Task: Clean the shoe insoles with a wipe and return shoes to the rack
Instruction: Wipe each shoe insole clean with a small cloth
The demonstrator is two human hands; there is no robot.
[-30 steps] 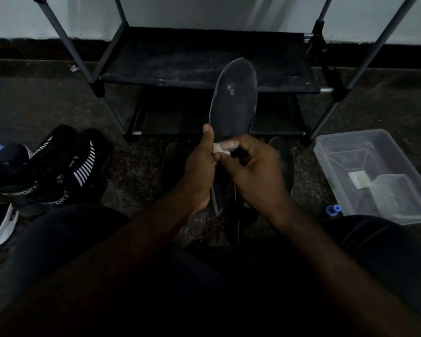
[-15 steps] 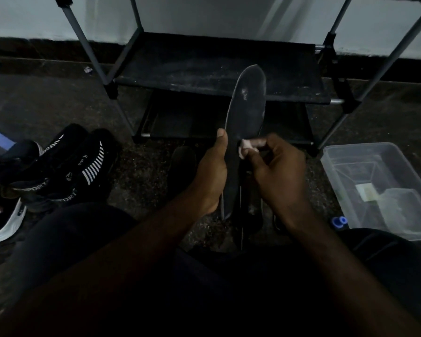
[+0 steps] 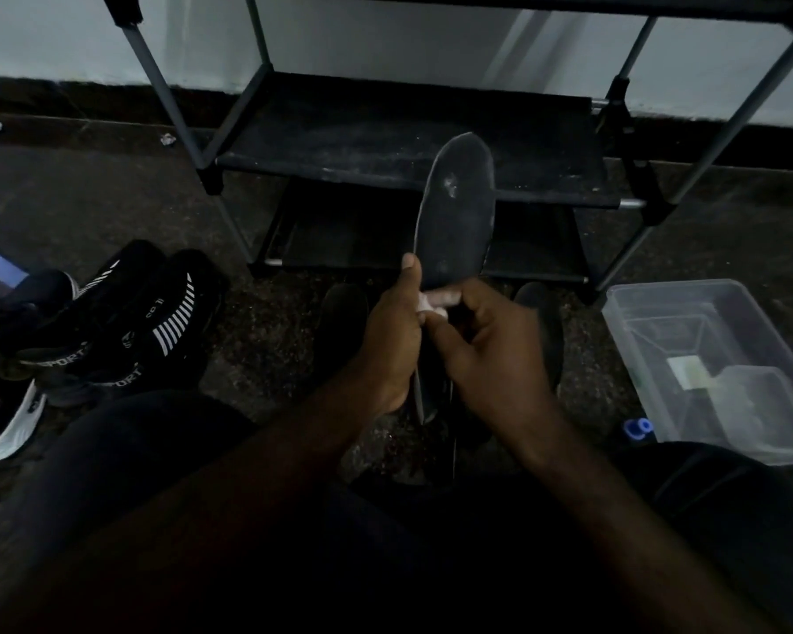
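Note:
A dark insole (image 3: 458, 212) stands upright in front of me, toe end up, with pale scuff marks near the top. My left hand (image 3: 392, 340) grips its left edge, thumb pointing up along it. My right hand (image 3: 491, 345) pinches a small white wipe (image 3: 431, 303) against the insole's lower middle. Two dark shoes (image 3: 344, 308) (image 3: 541, 322) lie on the floor behind my hands, partly hidden. The black shoe rack (image 3: 408, 144) stands just beyond, its shelves bare and dusty.
A pile of black sport shoes with white stripes (image 3: 124, 327) lies on the floor to the left, with a white-soled shoe (image 3: 10, 432) nearer me. A clear plastic bin (image 3: 715, 368) sits to the right, a small blue cap (image 3: 637, 426) beside it. My dark trouser legs fill the foreground.
My right hand has slid the wipe down and left on the insole, back toward my left thumb. The insole has turned to show more of its face. The camera has tilted slightly.

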